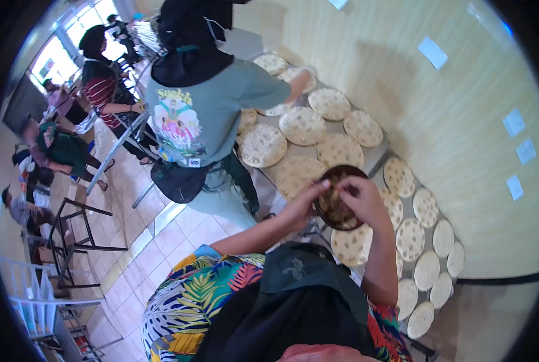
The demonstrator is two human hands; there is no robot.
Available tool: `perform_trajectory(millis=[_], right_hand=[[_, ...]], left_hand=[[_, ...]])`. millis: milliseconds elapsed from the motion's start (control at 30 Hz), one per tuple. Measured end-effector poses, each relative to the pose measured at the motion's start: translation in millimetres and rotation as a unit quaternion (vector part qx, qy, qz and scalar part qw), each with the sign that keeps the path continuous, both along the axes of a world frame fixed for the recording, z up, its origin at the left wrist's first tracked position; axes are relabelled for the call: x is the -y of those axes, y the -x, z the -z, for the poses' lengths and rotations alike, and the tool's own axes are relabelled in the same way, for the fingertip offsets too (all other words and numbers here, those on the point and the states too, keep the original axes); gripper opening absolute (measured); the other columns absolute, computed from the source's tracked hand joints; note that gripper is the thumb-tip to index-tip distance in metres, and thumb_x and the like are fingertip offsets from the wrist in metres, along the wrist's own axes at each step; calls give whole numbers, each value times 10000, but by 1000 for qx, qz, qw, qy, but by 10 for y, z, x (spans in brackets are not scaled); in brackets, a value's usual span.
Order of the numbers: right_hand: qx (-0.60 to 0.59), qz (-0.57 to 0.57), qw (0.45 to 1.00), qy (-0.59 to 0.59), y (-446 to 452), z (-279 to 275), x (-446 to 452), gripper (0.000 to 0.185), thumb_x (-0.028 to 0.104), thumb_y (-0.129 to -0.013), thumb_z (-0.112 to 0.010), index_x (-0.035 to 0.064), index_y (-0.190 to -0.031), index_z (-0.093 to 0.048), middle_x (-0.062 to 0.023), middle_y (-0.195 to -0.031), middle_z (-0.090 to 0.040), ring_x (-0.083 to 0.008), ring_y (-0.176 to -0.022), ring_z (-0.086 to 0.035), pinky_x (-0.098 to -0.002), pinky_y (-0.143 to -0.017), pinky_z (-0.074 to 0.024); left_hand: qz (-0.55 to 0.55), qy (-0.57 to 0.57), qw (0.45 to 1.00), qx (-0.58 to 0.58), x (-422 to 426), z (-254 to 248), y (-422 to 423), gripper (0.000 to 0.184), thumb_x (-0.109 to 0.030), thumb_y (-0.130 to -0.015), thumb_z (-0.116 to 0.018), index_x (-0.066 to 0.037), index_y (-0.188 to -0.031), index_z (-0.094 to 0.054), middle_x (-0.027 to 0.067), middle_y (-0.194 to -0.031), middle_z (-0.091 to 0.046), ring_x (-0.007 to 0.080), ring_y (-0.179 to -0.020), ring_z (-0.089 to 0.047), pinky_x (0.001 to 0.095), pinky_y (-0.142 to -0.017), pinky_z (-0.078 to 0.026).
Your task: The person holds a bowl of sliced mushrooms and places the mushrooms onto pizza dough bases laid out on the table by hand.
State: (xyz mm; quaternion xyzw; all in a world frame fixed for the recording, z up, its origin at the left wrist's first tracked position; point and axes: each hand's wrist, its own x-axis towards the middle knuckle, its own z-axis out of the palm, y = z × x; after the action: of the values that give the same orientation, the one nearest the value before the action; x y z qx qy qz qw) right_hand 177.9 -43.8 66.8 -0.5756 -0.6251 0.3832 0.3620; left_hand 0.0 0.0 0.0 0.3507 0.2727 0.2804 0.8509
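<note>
Near flatbreads (302,125), a bowl (344,169) is gripped by the left hand (304,203). For the right hand (362,198) (over it), grip cannot be told.

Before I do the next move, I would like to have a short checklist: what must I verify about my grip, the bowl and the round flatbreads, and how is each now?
1. Left grip on the bowl: ok, it holds the side.
2. Pieces in the bowl: ok, several show.
3. Right grip pinching a piece: cannot tell; the fingertips are at the bowl, their contents hidden.
4. Topping on all round flatbreads: not ok; some, such as the plain flatbread, look bare.
5. Co-worker's hand away from your bowl: ok, it is over the far flatbreads.
</note>
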Motion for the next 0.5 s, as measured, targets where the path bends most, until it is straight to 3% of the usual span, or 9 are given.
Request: perform_trajectory(millis=[33,100,167,233,367,433,500], right_hand=[[-95,34,992,74,-28,34,82,124,19,-859,-553,15,-963,-618,-61,-790,-636,-157,-622,-639,-260,-568,-542],[-185,68,970,144,16,-35,137,107,-13,-862,-527,-15,-934,-607,-63,-785,-622,-148,-614,-634,-247,-561,-536],[-215,86,962,143,-46,118,178,101,-24,-866,-524,-33,-927,-603,-79,-790,-627,-160,-633,-643,-267,-584,-545],[-252,104,951,145,-133,285,177,85,-25,-864,-539,-40,-920,-601,-85,-781,-631,-163,-640,-648,-272,-592,-547],[-277,138,930,197,-312,575,141,74,-31,-851,-558,-39,-910,-604,-98,-775,-646,-166,-643,-649,-277,-607,-552],[-290,155,914,236,-395,670,130,72,-33,-847,-563,-37,-905,-604,-102,-776,-650,-166,-641,-648,-277,-610,-554],[-270,176,910,260,-426,815,85,67,-31,-841,-574,-33,-902,-603,-108,-775,-654,-166,-633,-646,-277,-606,-559]], left_hand=[[9,-7,1000,6,45,98,-75,727,-532,-815,-639,-144,-1362,-358,82,-1330,-442,247,-1221,-447,473,-913,-449],[17,16,1000,21,22,463,-134,724,-527,-811,-649,-139,-1353,-367,84,-1299,-462,245,-1208,-448,460,-893,-450],[29,61,998,8,103,321,-129,724,-526,-805,-660,-133,-1346,-382,87,-1284,-467,245,-1214,-433,465,-893,-435],[19,41,999,21,74,649,-278,692,-505,-820,-655,-128,-1339,-395,86,-1270,-470,224,-1212,-430,430,-903,-426],[28,95,995,33,66,685,-358,626,-387,-852,-664,-137,-1357,-391,61,-1241,-489,184,-1134,-487,323,-909,-420],[33,130,991,27,47,813,-441,603,-315,-877,-631,-137,-1387,-361,51,-1258,-489,167,-1164,-459,321,-945,-394],[43,58,997,13,17,916,-471,608,-300,-876,-636,-133,-1389,-355,44,-1265,-485,158,-1156,-454,326,-945,-388]])
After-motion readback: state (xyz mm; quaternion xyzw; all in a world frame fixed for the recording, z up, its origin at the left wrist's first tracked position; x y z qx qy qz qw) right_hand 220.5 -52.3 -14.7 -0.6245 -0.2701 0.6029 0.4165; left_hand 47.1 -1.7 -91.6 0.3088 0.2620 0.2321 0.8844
